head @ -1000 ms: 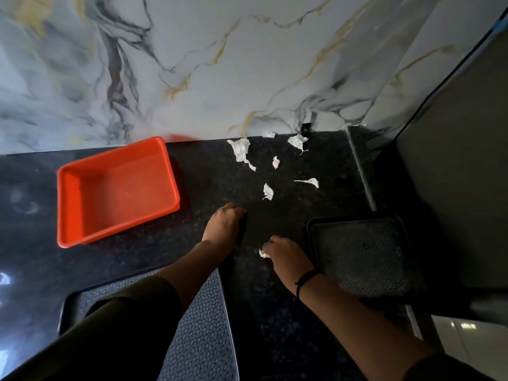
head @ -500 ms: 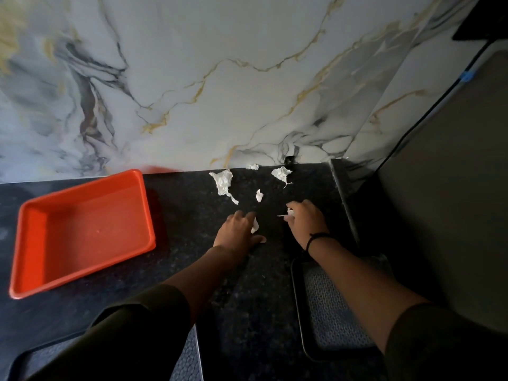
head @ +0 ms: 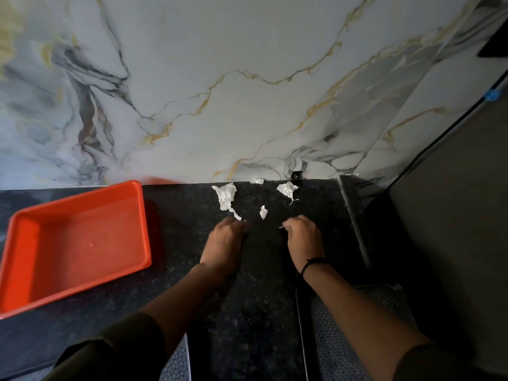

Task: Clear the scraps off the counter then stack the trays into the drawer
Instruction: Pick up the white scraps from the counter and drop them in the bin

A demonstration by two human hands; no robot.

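Several white paper scraps lie on the black counter (head: 261,298) near the wall: a large crumpled scrap (head: 226,198), a small scrap (head: 263,212), a twisted scrap (head: 287,189) and a tiny scrap (head: 257,181) at the wall. My left hand (head: 222,240) rests knuckles-up with its fingers curled, at the tail of the large scrap. My right hand (head: 302,237) is closed, and a white sliver pokes out at its fingertips. An empty red tray (head: 16,270) sits at the left. Two black textured trays (head: 343,339) (head: 176,364) lie at the near edge, partly under my arms.
A marble wall (head: 247,92) backs the counter. The counter ends at a raised edge (head: 354,229) on the right, beside a dark grey panel (head: 453,215) with a black cable running along it.
Both hands have moved away from me toward the wall. My left hand has curled over the scrap that lay at its fingers. My right hand has stayed closed on paper.
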